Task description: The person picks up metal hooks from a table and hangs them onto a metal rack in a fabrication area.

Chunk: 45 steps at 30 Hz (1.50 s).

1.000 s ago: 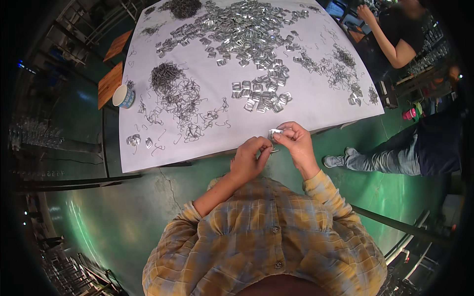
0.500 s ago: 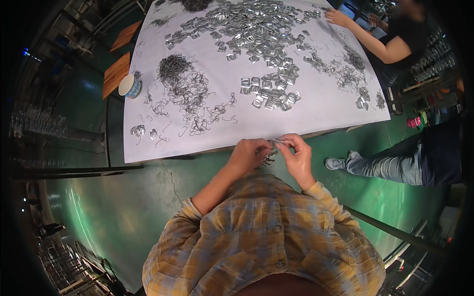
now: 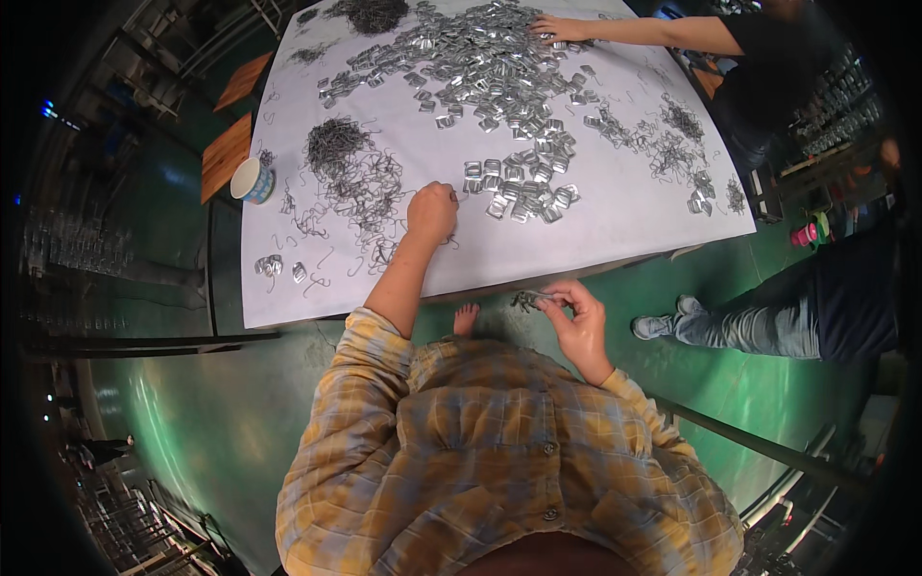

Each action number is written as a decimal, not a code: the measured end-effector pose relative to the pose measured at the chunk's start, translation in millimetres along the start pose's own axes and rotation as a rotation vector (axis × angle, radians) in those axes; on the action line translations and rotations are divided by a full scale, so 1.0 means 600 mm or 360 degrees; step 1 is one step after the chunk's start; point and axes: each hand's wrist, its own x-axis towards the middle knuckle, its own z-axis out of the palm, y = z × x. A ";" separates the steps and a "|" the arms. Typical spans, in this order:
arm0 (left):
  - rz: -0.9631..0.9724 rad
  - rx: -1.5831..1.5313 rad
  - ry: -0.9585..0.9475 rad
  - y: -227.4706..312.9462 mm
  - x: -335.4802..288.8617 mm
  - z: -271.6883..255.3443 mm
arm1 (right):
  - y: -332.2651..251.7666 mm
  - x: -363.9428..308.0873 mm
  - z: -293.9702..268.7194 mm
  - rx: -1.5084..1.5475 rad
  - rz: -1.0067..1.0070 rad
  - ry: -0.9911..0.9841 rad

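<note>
My left hand [image 3: 432, 213] is over the white table, its fingers closed at the right fringe of the bent wire hooks [image 3: 370, 187]. Whatever its fingertips pinch is hidden. In front of the table's near edge, my right hand [image 3: 580, 323] pinches a small bunch of metal pieces [image 3: 527, 300] between thumb and fingers; wire ends hang from it. Small silver metal buckles [image 3: 523, 187] lie in a group to the right of my left hand, trailing back into a large heap [image 3: 480, 58].
Across the table [image 3: 595, 230], a co-worker's hand [image 3: 562, 29] reaches onto the buckle heap. More hooks [image 3: 672, 144] lie scattered at the right. A paper cup [image 3: 253, 182] stands by the left edge. Another person's jeans-clad leg [image 3: 754, 326] is at my right.
My left hand has left the metal pieces at my right hand and moved forward onto the table beside the hooks. The co-worker's hand has moved left over the heap.
</note>
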 end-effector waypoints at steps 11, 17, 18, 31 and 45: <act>-0.0028 -0.1326 -0.0576 0.092 -0.120 -0.075 | 0.013 0.002 -0.003 0.0296 0.0238 -0.0027; 0.0614 -0.1417 -0.0545 0.128 -0.149 -0.086 | 0.001 0.013 -0.008 0.0555 0.0242 -0.0234; 0.0627 -0.1444 -0.0577 0.128 -0.149 -0.086 | 0.000 0.015 -0.011 0.0552 0.0242 -0.0233; 0.0473 -0.1503 -0.1027 0.130 -0.142 -0.102 | -0.003 0.021 -0.029 0.0498 0.0228 -0.0435; 0.0587 -0.1835 -0.0965 0.124 -0.145 -0.090 | -0.008 0.019 -0.029 0.0565 0.0238 -0.0484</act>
